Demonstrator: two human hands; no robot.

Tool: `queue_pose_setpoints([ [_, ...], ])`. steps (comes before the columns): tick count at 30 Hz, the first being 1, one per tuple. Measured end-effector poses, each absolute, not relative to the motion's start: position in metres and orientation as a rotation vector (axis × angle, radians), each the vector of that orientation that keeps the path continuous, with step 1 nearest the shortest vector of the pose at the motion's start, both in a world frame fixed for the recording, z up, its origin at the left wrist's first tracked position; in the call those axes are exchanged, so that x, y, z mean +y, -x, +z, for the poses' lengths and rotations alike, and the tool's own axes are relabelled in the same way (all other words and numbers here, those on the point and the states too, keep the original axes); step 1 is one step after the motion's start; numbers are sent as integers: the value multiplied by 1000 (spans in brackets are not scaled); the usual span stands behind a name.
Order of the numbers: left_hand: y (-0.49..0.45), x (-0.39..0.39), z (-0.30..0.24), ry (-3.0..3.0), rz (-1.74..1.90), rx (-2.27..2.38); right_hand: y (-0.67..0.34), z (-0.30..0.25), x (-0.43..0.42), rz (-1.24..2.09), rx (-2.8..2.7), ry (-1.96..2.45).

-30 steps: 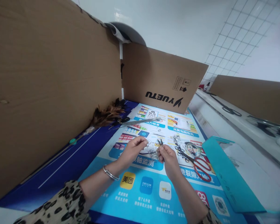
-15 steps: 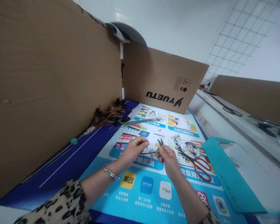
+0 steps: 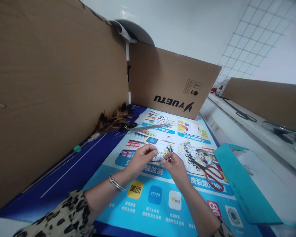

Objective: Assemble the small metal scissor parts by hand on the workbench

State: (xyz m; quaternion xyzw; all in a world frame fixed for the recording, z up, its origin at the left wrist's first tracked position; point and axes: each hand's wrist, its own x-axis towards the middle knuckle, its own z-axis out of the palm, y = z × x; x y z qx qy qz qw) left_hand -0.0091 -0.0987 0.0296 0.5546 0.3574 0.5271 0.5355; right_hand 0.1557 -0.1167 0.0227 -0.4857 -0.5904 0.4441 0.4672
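Wire strands (image 3: 160,158) were between the two hands, over the printed tabletop (image 3: 123,205). Fingertips of the left hand (image 3: 143,156) pinched the wire; the right hand (image 3: 174,164) grasped a dark-tipped tool (image 3: 170,149). Red-handled scissors (image 3: 207,170) lay to the right.

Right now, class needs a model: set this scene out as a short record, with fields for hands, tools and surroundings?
Left hand: pinching thin wire
Right hand: fingers closed at the wire
Pointed tool: tips just beyond the right hand
Scissors: red-handled, lying right of both hands
Duster: beside cardboard, left
Mat: blue, printed
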Motion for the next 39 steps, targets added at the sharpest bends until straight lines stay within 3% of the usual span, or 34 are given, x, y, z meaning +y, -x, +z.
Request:
queue_pose_setpoints([
  [8,6,-104,31,-1281,1196,798,-156,22,-121,628,-1569,1462],
  [19,9,-99,29,-1277,1276,899,-151,25,-122,1012,-1576,1300],
  [28,10,-101,33,-1253,1282,898,-150,20,-121,833,-1709,1378],
  [39,11,-100,34,-1140,1356,878,-147,18,-122,886,-1638,1283],
])
